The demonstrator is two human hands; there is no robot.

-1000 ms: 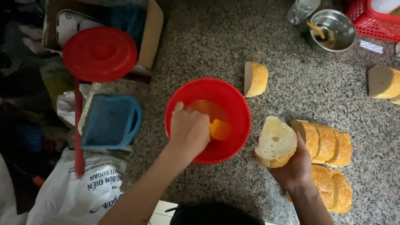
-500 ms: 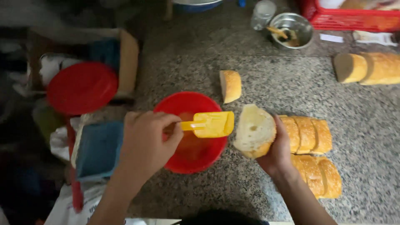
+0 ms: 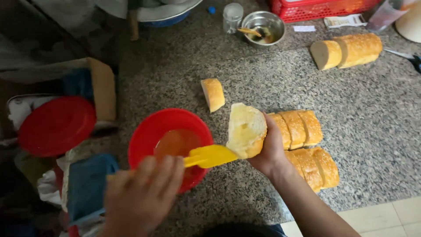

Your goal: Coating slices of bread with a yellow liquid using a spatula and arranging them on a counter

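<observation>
My left hand [image 3: 142, 193] grips the handle of a yellow silicone brush [image 3: 210, 156], whose flat head touches the lower edge of a bread slice [image 3: 245, 129]. My right hand [image 3: 269, 151] holds that slice upright, cut face toward me. Under the brush sits a red bowl [image 3: 149, 131] with orange liquid [image 3: 175, 142] in it, on the speckled granite counter [image 3: 372, 118].
Two rows of sliced bread [image 3: 307, 145] lie right of my right hand. A lone slice [image 3: 213, 93] lies behind the bowl. A partly cut loaf [image 3: 348, 50], a metal bowl [image 3: 262, 26], a small jar [image 3: 232, 16] and a red basket [image 3: 324, 8] stand at the back. A red lid [image 3: 57, 125] lies left.
The brush came up out of the red bowl and moved right until its head met the bread slice. My right hand lifted the slice slightly toward it.
</observation>
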